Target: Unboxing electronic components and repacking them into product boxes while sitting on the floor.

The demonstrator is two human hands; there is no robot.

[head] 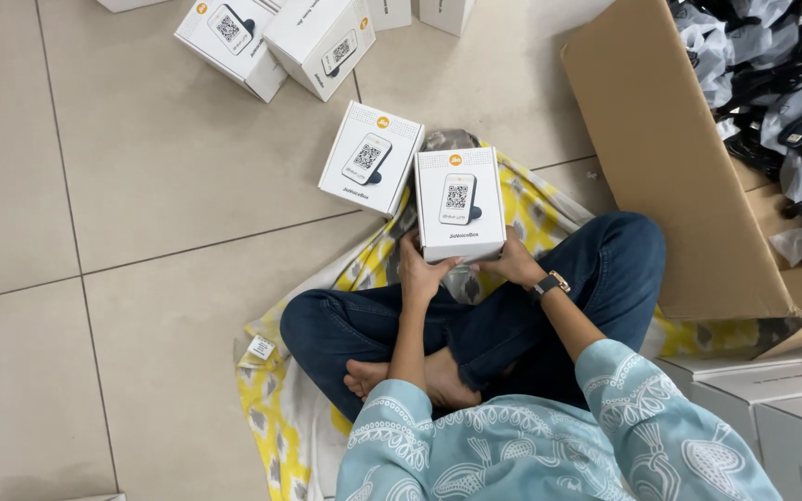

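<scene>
Holding white box [458,204] | left hand [420,272], right hand [515,263] fingers clamped on it | fingertips hidden

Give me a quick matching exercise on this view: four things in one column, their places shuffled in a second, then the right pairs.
Things:
1. held white box
2. second white box
3. cardboard carton
4. wristwatch

Places:
A. on the right hand's wrist
B. open at the right, holding bagged dark items
C. between both hands, the left hand at its near edge
D. lying on the floor tiles, just left of the held one

Pairs: 1-C, 2-D, 3-B, 4-A
</scene>
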